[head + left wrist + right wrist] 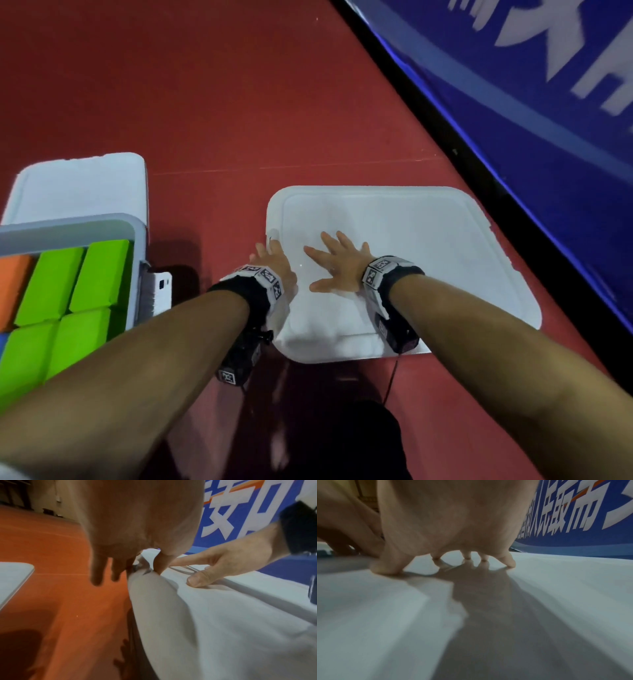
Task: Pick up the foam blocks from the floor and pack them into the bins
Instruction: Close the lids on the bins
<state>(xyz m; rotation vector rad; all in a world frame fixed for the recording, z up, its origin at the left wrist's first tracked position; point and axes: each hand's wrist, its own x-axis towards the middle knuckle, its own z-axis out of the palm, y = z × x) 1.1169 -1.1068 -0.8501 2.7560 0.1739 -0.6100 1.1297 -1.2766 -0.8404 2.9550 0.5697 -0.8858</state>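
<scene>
Red floor [239, 102] carries the white lid [428, 246], long axis left-right, right hand [337, 263] fingers spread flat, left hand [274, 260] at its edge.

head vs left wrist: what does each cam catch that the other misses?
Head only: the open bin at left packed with green foam blocks and an orange block, plus both forearms. Left wrist only: the left hand's fingers at the white lid's corner edge, close up; whether they grip it is unclear. Both: right hand spread flat on the white lid, left hand at that lid's left edge, a second white lid on the red floor, and the blue banner.
</scene>
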